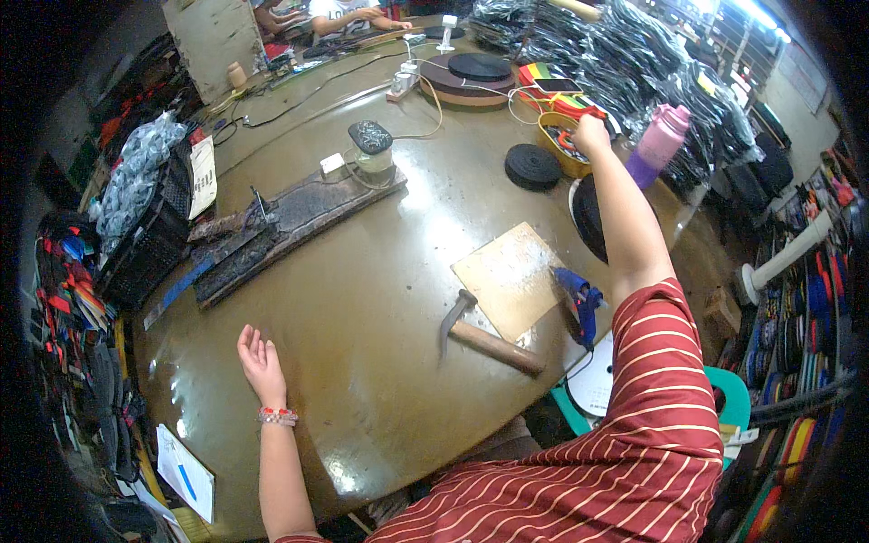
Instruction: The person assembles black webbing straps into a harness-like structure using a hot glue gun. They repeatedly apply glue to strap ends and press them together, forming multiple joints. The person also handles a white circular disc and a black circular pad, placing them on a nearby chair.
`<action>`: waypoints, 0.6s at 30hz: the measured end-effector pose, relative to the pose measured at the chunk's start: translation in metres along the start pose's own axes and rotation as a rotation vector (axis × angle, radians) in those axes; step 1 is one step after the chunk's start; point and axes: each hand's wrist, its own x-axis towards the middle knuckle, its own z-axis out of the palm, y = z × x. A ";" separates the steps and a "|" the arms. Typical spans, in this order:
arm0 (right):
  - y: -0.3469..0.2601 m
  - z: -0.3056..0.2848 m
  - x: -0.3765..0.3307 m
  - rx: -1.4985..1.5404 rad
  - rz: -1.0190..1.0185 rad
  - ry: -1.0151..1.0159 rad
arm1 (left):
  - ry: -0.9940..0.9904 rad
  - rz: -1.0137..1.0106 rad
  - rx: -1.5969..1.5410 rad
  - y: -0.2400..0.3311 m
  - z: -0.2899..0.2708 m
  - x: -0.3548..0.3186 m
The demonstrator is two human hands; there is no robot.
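Observation:
My right arm stretches to the far right, where my right hand (593, 136) is at the rim of a yellow container (574, 166). Its fingers look closed, but what they hold, if anything, is hidden. Inside the container, an orange-handled tool (567, 141) shows beside the hand. Near the table's left side, my left hand (261, 364) is open and holds nothing, a beaded bracelet on its wrist. Between my arms lie a wooden-handled hammer (493, 344), a tan board (509, 276) and a blue glue gun (581, 303). A black webbing roll (532, 167) sits next to the container.
A pink and purple bottle (659, 145) stands right of my forearm. A dark plank (299, 231) with a metal ruler lies left, near a jar (373, 158). Larger rolls (462, 86), a power strip and cords lie farther back. Plastic-wrapped bundles (615, 54) are piled far right; people sit beyond.

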 end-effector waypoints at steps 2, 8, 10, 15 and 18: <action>0.008 0.019 0.006 0.074 0.048 0.006 | 0.006 -0.004 0.011 0.002 -0.001 -0.002; 0.005 0.036 -0.009 0.077 -0.481 0.213 | 0.000 -0.003 0.097 0.001 -0.001 -0.003; -0.004 0.040 -0.026 -0.019 -0.722 -0.063 | -0.005 0.015 0.153 0.000 0.001 -0.003; -0.031 0.070 -0.075 -0.025 -0.759 -0.269 | -0.032 0.073 0.250 0.005 0.001 -0.003; -0.042 0.073 -0.085 0.128 -0.788 -0.469 | -0.024 0.096 0.284 0.008 0.003 -0.003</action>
